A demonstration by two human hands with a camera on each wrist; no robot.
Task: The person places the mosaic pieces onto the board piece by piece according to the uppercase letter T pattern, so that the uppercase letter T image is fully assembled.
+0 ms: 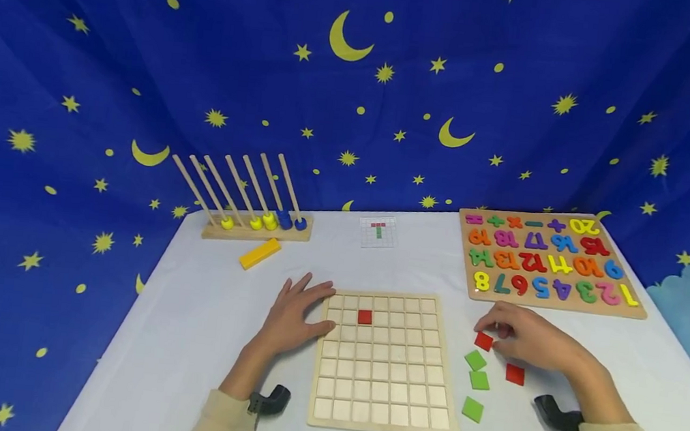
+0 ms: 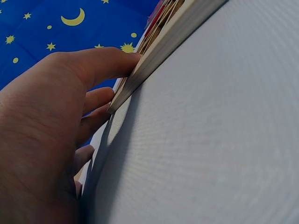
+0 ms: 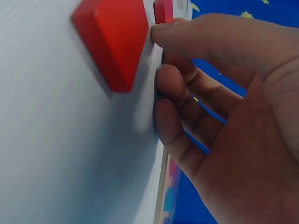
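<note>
A wooden grid board (image 1: 384,428) lies flat, one red square tile (image 1: 364,317) seated in its second row from the far side. My left hand (image 1: 296,314) steadies the board's left edge, fingers spread and thumb touching the rim; the left wrist view shows fingertips against the board's side (image 2: 154,60). To the right of the board, my right hand (image 1: 528,337) pinches another red tile (image 1: 484,341) between thumb and fingers, at the table surface. Closer to me lies a third red tile (image 1: 515,375), large in the right wrist view. Three green tiles (image 1: 476,360) lie beside the board.
At the back left stands a peg abacus (image 1: 257,230) with beads, a yellow block (image 1: 260,254) in front of it. A pattern card (image 1: 378,232) showing a red and green T lies behind the board. A number puzzle board (image 1: 559,304) sits at the back right.
</note>
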